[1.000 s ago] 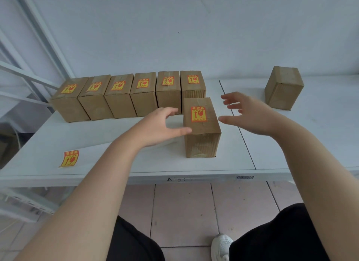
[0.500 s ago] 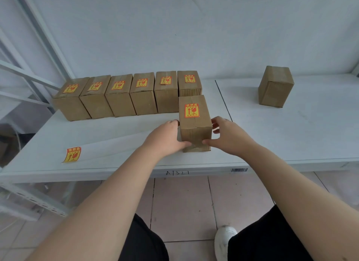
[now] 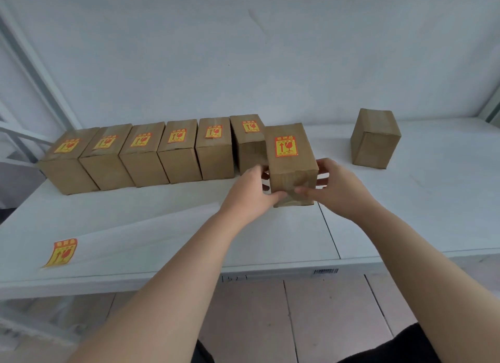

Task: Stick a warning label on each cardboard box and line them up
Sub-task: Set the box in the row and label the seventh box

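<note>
Nearest, a loose label (image 3: 61,252) lies on the tabletop's (image 3: 162,227) front left. Further in, the left hand (image 3: 251,189) and right hand (image 3: 338,185) clasp a labelled box (image 3: 292,162) by its sides, just beside the right end of a labelled six-box row (image 3: 151,151). An unlabelled box (image 3: 376,139) stands apart, far right.

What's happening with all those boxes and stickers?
A person grips one labelled box between the left hand and the right hand, at the right end of a row of six labelled boxes on the white table. It is not yet in line with the row. One plain box with no label showing stands apart on the right, and a spare label lies near the table's front left.
</note>
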